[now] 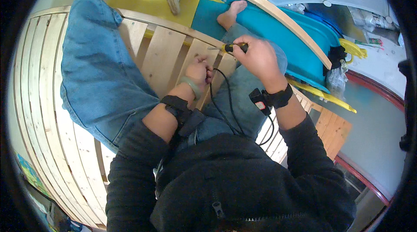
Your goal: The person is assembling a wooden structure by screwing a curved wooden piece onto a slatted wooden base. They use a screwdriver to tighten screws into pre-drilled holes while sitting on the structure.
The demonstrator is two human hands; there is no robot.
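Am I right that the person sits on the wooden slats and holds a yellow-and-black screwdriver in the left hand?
Not quite. In the head view the screwdriver is in the right hand; the left hand rests closed on the wooden slats beside its tip. The rest is right.

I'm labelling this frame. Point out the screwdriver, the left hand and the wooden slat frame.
screwdriver (232, 47), head view, on its yellow-and-black handle.
left hand (199, 70), head view, on the back of the hand.
wooden slat frame (163, 53), head view, on a bare slat.

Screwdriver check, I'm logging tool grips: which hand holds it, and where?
The right hand holds the screwdriver by its yellow-black handle; the shaft points left toward the wooden slats.
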